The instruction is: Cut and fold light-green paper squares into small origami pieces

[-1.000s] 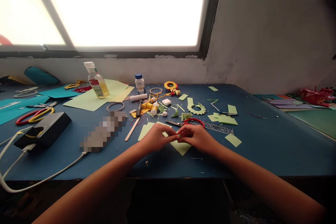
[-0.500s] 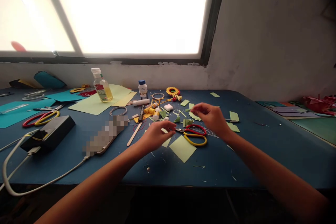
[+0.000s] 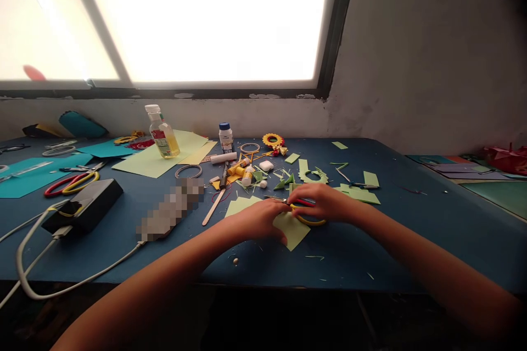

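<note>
My left hand [image 3: 257, 219] lies on a light green paper square [image 3: 294, 230] near the front of the blue table [image 3: 411, 230]. Its fingers are curled, and whatever they pinch is hidden. My right hand [image 3: 323, 202] sits just right of it, closed over the handles of red-and-yellow scissors [image 3: 308, 221]. Only the yellow loop and a bit of red show under the fingers. The two hands almost touch above the paper.
Behind the hands lie green cut-outs [image 3: 313, 174], glue tubes, a wooden stick [image 3: 213, 205], a yellow paper flower [image 3: 272, 140], a blue-capped white bottle [image 3: 225, 136] and an oil bottle [image 3: 162, 134]. Left: a phone [image 3: 171, 208], a black box [image 3: 84, 205] with white cable, more scissors [image 3: 72, 182].
My right hand had lifted and reached back over the green scraps; now it has come down onto the scissors. My left hand slid forward onto the green square.
</note>
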Demonstrator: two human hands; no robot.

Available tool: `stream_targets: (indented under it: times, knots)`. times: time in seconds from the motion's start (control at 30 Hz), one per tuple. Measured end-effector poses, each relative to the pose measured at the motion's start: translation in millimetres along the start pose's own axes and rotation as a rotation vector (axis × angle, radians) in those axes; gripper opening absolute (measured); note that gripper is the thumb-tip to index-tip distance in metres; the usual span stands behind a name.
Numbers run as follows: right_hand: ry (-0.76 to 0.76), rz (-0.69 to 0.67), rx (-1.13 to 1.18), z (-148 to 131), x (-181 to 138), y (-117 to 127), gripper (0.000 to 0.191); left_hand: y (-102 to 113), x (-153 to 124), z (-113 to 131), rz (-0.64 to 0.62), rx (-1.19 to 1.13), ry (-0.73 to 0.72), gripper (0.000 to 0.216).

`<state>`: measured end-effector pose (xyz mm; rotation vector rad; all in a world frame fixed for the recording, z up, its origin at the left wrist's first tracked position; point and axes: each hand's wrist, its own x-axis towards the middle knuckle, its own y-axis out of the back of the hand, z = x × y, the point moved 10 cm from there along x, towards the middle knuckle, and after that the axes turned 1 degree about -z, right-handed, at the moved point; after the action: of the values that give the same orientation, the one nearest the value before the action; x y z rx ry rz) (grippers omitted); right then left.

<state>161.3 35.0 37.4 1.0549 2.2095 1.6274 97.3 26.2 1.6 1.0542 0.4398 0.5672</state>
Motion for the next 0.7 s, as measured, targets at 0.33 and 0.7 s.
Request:
stream_targets:
  times: [0.33, 0.7]
  knots:
    - [-0.051, -0.082, 0.097, 16.7, -13.8, -21.5, 0.032, -5.8, -5.7, -27.8, 0.103, -0.334, 0.174, 0.06]
    - [-0.085, 0.192, 0.288, 23.3, -18.9, -7.2, 0.051, 11.8, 6.3, -41.7, 0.138, -0.794, 0.146, 0.039]
